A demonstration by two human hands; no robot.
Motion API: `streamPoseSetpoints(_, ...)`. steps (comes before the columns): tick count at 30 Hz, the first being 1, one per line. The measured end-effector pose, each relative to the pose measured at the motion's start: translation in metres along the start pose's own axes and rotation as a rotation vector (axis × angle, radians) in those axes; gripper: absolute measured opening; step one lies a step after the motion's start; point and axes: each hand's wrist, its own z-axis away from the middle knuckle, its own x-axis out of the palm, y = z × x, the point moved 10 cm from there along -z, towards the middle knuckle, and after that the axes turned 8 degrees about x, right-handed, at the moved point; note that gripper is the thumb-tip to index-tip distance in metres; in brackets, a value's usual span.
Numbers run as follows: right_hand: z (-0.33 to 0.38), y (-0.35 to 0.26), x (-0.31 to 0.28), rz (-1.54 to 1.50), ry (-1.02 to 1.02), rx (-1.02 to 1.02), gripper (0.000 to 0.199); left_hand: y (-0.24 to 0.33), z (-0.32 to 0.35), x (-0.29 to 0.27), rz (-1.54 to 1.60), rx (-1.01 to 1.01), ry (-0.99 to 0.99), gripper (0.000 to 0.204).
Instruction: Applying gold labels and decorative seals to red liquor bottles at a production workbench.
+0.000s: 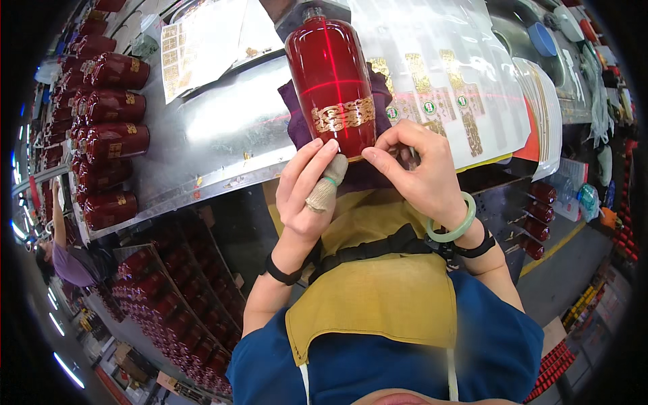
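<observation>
Spanning the table's (pixel 223 145) edge, both hands (pixel 307 185) touch the bottle's (pixel 332 77) base

Red bottle (pixel 331 81) = v glossy, prob. glass, w/ shiny metallic gold band (pixel 344 115). Worktop (pixel 229 135): smooth reflective metal. Purple cloth (pixel 294 113) & apron (pixel 371 297) look matt, finger cover (pixel 322 195) rough knit, bangle (pixel 450 236) smooth n polished tbh.

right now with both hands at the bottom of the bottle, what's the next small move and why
Perhaps steady the red bottle with the left hand and gently smooth the gold band with the right hand: both hands' fingertips are already at the bottle's base, just below the band. Whether its edges lie flat is too small to tell.
</observation>
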Motion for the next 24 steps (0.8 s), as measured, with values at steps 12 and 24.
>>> streamPoseSetpoints(12,0.000,-0.017,-0.007,0.224,-0.068,-0.124,0.018,0.007,-0.005,-0.003,-0.049,0.085,0.086,0.018)
streamPoseSetpoints(24,-0.006,-0.006,-0.018,0.092,-0.117,-0.059,0.019,0.000,0.010,0.000,-0.073,0.003,0.101,0.034)
